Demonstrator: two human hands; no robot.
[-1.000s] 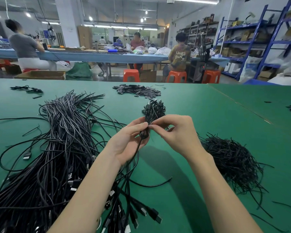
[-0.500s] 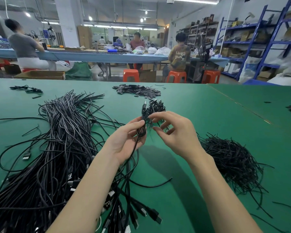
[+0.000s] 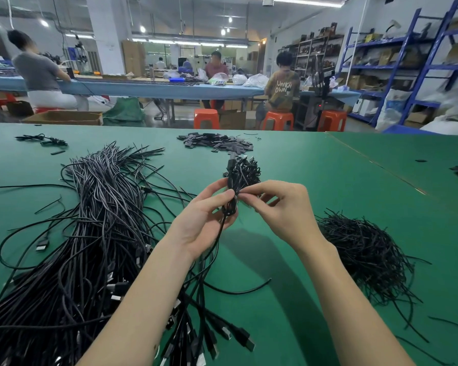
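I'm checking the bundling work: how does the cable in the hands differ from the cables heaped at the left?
The coiled cable is wound into a small tight bundle; the cable heap is large, its strands long and loose. The coiled cable is held up between the left hand and right hand; the cable heap lies on the green table. Both are black.

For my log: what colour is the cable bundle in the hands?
Black; the cable bundle shows best in the head view.

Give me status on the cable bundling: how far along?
Done: perhaps one small bundle far left. In hand: left hand grips a cable bunch, right hand pinches it, apparently tying. Left: the big loose cable pile and the tie pile; early days.
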